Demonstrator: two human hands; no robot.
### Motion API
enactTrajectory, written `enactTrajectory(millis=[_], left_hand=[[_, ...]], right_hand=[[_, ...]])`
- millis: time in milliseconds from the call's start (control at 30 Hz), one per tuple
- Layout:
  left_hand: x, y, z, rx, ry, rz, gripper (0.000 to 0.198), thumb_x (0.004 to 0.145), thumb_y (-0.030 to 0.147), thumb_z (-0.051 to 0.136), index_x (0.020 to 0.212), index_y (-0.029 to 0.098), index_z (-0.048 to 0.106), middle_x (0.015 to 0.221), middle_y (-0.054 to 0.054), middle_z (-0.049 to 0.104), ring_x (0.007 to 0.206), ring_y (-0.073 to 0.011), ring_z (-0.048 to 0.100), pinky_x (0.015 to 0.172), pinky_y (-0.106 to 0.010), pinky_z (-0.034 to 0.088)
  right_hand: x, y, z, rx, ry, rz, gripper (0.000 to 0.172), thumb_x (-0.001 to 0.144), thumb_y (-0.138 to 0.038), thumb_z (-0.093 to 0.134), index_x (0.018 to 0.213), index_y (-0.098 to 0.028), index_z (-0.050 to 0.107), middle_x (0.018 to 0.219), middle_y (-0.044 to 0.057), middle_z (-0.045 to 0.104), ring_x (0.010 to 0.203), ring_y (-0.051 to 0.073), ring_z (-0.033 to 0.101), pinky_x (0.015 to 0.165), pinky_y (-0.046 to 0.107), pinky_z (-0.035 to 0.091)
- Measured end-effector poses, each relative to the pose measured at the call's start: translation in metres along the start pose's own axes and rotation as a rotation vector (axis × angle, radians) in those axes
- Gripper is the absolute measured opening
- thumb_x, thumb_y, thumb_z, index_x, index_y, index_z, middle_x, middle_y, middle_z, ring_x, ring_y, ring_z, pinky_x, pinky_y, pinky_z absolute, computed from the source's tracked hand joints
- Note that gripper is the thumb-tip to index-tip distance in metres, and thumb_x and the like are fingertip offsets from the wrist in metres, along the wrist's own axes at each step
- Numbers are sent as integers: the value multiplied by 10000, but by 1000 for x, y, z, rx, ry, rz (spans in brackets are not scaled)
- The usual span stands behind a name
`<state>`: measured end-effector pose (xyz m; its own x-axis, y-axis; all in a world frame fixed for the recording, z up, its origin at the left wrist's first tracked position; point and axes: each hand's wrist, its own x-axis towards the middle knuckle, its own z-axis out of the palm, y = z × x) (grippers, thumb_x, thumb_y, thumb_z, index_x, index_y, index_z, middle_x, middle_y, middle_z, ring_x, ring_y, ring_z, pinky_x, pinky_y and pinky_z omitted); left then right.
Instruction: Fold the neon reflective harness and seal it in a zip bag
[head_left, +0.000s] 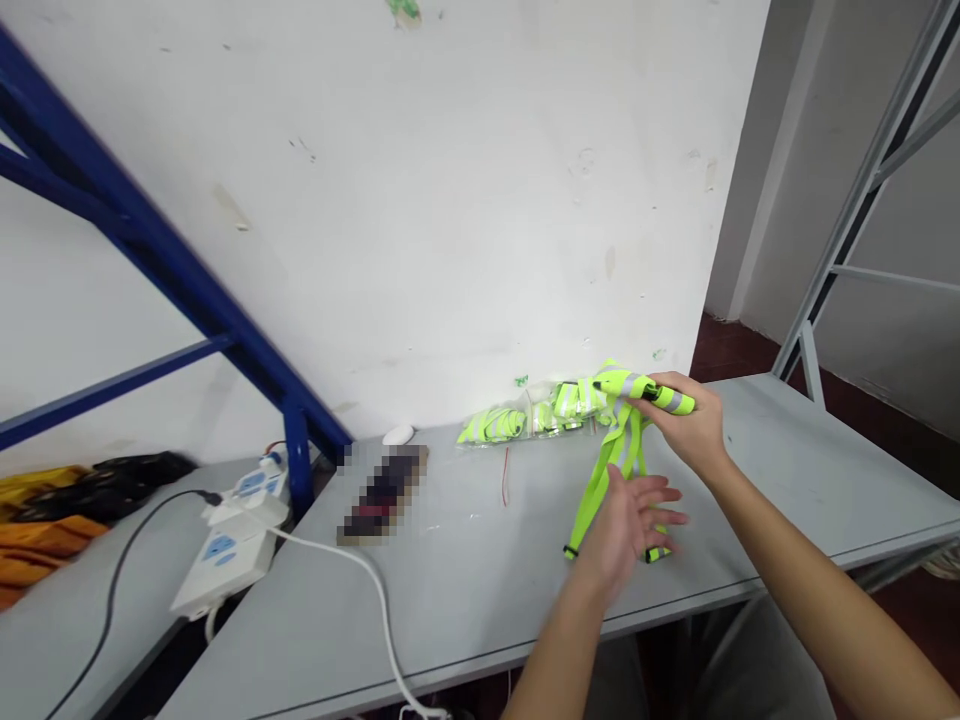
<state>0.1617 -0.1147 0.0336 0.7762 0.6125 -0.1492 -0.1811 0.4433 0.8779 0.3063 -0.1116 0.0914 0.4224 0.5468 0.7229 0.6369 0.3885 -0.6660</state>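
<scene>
Your right hand (697, 425) clasps folded neon reflective straps (630, 384), right of centre; your left hand (621, 520), spread and empty, overlaps their dangling ends. Slack grip could unroll the folds; loose ends could snag adjacent bagged bundles (495, 425).

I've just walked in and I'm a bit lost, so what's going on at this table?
A person is handling neon-yellow straps with silver stripes over the grey table. The right hand holds a folded part in its grip, while lengths hang below. The left hand is open in front of those lengths; whether it touches them is unclear. More striped yellow bundles lie in clear plastic near the white wall.
</scene>
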Motion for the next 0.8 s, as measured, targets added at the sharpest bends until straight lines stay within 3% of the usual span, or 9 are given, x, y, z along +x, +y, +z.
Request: enactTrajectory(millis=[67, 167, 267, 367, 533, 700, 800], left_hand=[[8, 3, -15, -321, -215, -147, 905, 729, 874, 272, 1090, 105, 583, 1134, -216, 634, 1037, -375, 617, 857, -520, 470], [26, 21, -36, -467, -214, -94, 631, 836, 667, 453, 1089, 112, 614, 1019, -156, 703, 1033, -329, 639, 941, -486, 443], [35, 33, -47, -428, -181, -109, 384, 852, 374, 564, 1129, 116, 627, 967, -115, 725, 988, -272, 670, 955, -404, 454], [36, 29, -51, -385, -117, -127, 357, 828, 233, 583, 1169, 137, 625, 990, -94, 725, 947, -231, 687, 919, -343, 484], [36, 16, -67, -326, 42, -135, 380, 832, 247, 623, 1205, 182, 609, 1080, -81, 705, 932, -216, 691, 852, -352, 534], [36, 10, -83, -208, 63, -71, 361, 840, 258, 647, 1185, 155, 623, 1207, -136, 659, 1048, -263, 659, 957, -427, 489], [36, 6, -88, -176, 58, -14, 368, 865, 343, 624, 1176, 149, 634, 1240, -149, 642, 1119, -286, 622, 1000, -452, 458]], right_hand=[[-9, -11, -4, -6, -167, -154, 133, 753, -324, 720, 847, -229, 719, 831, 24, 734, 787, 206, 681, 741, 323, 534], [-36, -22, -9, 46, -415, -380, 141, 782, -257, 695, 922, -251, 713, 853, 15, 748, 804, 196, 688, 873, 355, 513], [-68, -19, -6, 60, -555, -393, 132, 800, -216, 677, 927, -248, 697, 789, 10, 734, 794, 197, 645, 867, 381, 495], [-92, -5, 2, -12, -570, -185, 91, 767, -276, 719, 851, -243, 705, 740, 26, 692, 808, 225, 597, 834, 425, 465], [-106, 17, 15, -49, -667, 279, 291, 642, -451, 796, 822, -230, 742, 881, 48, 651, 890, 255, 574, 825, 411, 441], [-104, 34, 22, 176, -845, 602, 332, 612, -422, 796, 801, -164, 710, 781, 12, 646, 724, 183, 565, 667, 294, 447], [-106, 43, 27, 273, -868, 723, 336, 632, -399, 779, 839, -149, 691, 745, 2, 667, 685, 167, 570, 627, 272, 442]])
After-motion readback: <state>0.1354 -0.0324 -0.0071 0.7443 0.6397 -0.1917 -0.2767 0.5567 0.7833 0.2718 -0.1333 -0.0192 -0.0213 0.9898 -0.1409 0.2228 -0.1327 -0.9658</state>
